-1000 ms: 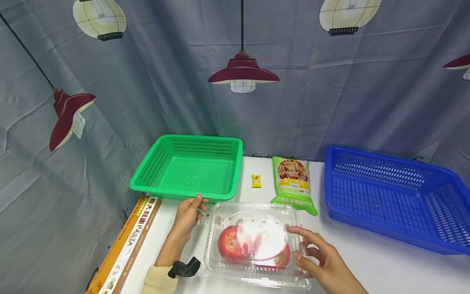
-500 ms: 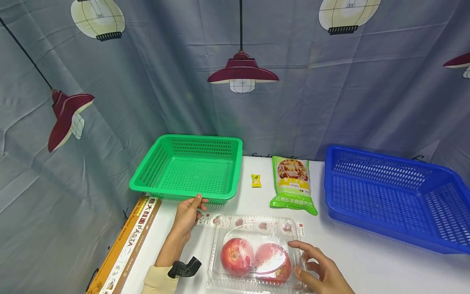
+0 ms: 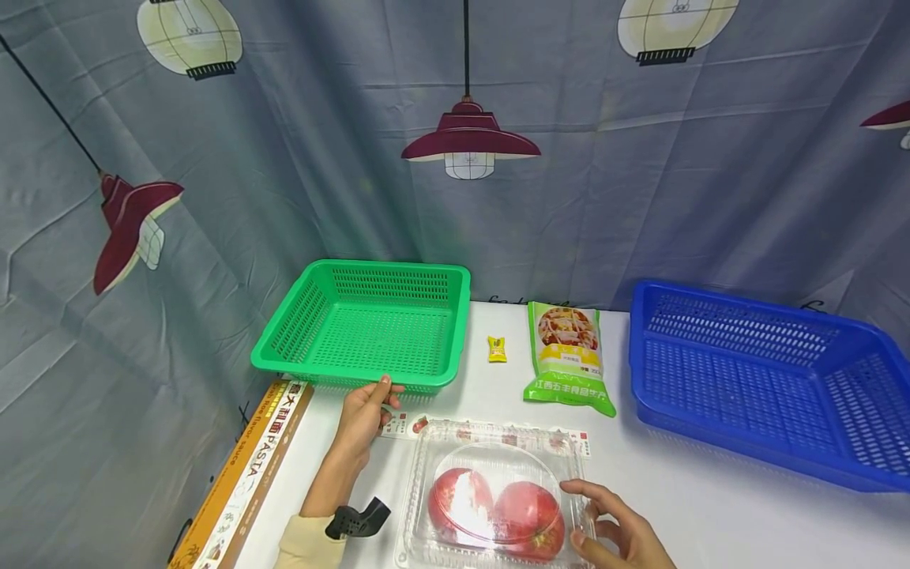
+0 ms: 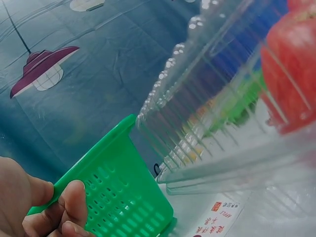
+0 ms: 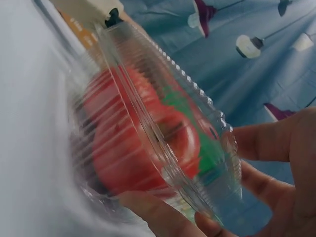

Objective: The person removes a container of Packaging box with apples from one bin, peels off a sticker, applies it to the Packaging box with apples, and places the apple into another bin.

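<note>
A clear plastic clamshell box (image 3: 498,454) with red apples (image 3: 528,514) inside sits low in the head view, its lid down. My right hand (image 3: 617,525) grips its right side, thumb at the front and fingers along the edge; the right wrist view shows the fingers (image 5: 264,143) on the ribbed wall. My left hand (image 3: 361,415) pinches the front rim of the green basket (image 3: 355,378), with the thumb on top in the left wrist view. Nothing lies in that basket. Partly under the box is a printed paper strip (image 3: 398,425) with apple pictures.
Behind the box lie a small yellow packet (image 3: 497,349) and a green food bag (image 3: 569,356). To the right stands a blue basket (image 3: 753,379). A long pasta box (image 3: 245,474) runs along the left table edge, and a grey curtain (image 3: 554,205) hangs at the back.
My right hand has drawn the box towards me and lowered it, so more of the paper strip shows behind it. My left hand has stayed on the basket rim.
</note>
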`<control>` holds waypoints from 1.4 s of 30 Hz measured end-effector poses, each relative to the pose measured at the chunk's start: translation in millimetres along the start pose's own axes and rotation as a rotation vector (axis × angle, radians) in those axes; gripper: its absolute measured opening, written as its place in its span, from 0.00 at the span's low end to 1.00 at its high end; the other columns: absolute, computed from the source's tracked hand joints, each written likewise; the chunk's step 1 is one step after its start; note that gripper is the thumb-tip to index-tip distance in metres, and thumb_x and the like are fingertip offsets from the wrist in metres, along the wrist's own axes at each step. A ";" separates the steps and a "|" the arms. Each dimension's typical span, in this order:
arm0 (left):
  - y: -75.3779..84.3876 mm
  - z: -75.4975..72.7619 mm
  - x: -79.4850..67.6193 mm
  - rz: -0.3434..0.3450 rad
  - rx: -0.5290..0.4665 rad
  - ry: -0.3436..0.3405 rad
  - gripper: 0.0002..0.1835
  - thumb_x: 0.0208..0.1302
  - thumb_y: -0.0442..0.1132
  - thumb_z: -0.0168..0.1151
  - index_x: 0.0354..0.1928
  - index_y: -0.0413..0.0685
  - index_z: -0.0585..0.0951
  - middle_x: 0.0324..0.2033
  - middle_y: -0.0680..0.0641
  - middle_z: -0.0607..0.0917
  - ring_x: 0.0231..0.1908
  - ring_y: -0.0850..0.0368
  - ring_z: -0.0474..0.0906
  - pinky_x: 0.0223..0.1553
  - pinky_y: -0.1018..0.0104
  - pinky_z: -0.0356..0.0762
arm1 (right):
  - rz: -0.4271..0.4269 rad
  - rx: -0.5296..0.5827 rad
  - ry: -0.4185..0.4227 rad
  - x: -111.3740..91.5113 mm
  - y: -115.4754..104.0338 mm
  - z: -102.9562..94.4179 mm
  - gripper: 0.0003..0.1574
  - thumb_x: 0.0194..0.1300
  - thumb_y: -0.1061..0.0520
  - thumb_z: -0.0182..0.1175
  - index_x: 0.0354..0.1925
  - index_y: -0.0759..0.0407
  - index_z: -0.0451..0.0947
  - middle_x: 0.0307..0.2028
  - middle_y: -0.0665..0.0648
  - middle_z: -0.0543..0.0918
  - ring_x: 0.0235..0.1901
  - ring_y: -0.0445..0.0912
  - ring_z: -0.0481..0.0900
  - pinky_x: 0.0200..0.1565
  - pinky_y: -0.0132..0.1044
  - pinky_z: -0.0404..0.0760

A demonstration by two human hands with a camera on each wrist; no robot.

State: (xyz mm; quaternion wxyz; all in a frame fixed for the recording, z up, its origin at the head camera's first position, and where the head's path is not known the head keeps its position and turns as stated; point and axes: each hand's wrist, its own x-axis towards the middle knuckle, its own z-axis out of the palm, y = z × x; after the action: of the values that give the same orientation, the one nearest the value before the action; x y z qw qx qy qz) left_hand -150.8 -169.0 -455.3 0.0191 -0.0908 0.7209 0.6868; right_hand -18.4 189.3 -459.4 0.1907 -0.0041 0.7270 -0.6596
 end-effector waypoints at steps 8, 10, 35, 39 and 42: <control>0.8 1.1 0.2 0.001 -0.015 0.005 0.24 0.77 0.47 0.49 0.48 0.28 0.80 0.25 0.51 0.78 0.19 0.62 0.64 0.18 0.74 0.57 | -0.114 -0.130 0.031 0.5 9.4 -2.3 0.32 0.64 0.61 0.65 0.64 0.62 0.69 0.51 0.59 0.70 0.43 0.43 0.72 0.39 0.39 0.81; 1.3 1.4 0.4 0.000 -0.018 0.006 0.24 0.77 0.47 0.49 0.48 0.28 0.80 0.25 0.51 0.78 0.19 0.62 0.64 0.18 0.74 0.57 | -0.116 -0.153 0.050 0.1 8.5 -1.7 0.32 0.63 0.60 0.66 0.64 0.61 0.71 0.54 0.58 0.71 0.44 0.42 0.70 0.41 0.38 0.80; 2.3 -1.4 -5.2 0.070 0.170 0.043 0.18 0.75 0.38 0.45 0.47 0.32 0.82 0.29 0.42 0.80 0.24 0.52 0.69 0.25 0.67 0.68 | 0.048 -0.089 -0.066 -0.2 1.4 -9.3 0.38 0.67 0.55 0.64 0.70 0.60 0.63 0.55 0.70 0.64 0.48 0.63 0.75 0.40 0.57 0.82; -0.9 -7.5 -9.8 0.080 0.255 0.042 0.16 0.74 0.36 0.46 0.50 0.35 0.81 0.32 0.40 0.82 0.28 0.48 0.72 0.25 0.68 0.66 | 0.055 -0.098 -0.039 -0.3 1.3 -7.7 0.38 0.65 0.54 0.65 0.69 0.59 0.64 0.56 0.71 0.62 0.52 0.73 0.70 0.41 0.58 0.81; -5.4 -12.8 -12.0 0.074 0.339 0.067 0.14 0.74 0.36 0.49 0.51 0.37 0.81 0.34 0.41 0.84 0.33 0.47 0.78 0.29 0.65 0.71 | 0.046 -0.115 -0.007 -0.3 1.4 -5.1 0.36 0.65 0.54 0.66 0.68 0.58 0.67 0.57 0.71 0.61 0.56 0.76 0.64 0.41 0.57 0.81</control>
State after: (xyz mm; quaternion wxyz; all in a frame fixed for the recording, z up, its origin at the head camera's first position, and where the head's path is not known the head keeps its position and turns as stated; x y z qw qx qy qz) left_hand -136.9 -180.6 -458.1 -0.0153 -0.0828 0.8295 0.5521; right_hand -19.2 194.5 -460.4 0.2076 -0.0007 0.7629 -0.6123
